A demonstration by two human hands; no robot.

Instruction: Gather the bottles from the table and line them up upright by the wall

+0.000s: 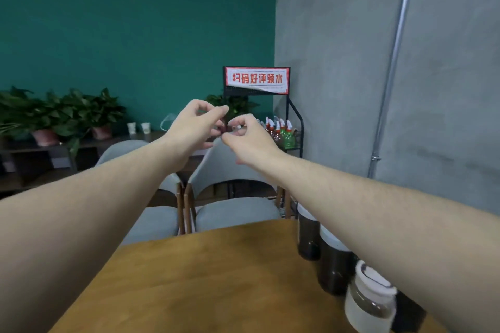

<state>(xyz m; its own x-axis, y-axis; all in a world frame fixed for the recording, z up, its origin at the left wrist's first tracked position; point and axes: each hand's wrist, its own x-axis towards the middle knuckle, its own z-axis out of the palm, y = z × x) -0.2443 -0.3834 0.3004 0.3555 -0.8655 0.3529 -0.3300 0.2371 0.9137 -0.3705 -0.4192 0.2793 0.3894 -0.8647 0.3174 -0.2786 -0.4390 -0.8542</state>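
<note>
Bottles [335,265] stand upright in a row at the table's [205,278] wall-side edge, well below and nearer than both raised hands, right under the right forearm. Left hand [189,127] and right hand [247,135] are curled fingertip to fingertip, almost touching; cannot tell if they pinch anything. Risk: dropping the right arm could clip the white-capped bottle [370,295] and topple the row.

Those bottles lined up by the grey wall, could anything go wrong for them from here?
Possibly. The right forearm stretches directly above the row of bottles at the table edge by the wall, so lowering it carelessly might knock one over. Both hands, left hand and right hand, are raised with nothing clearly held in them, and the view points away from the bottles, so a nudge could go unnoticed.
</note>
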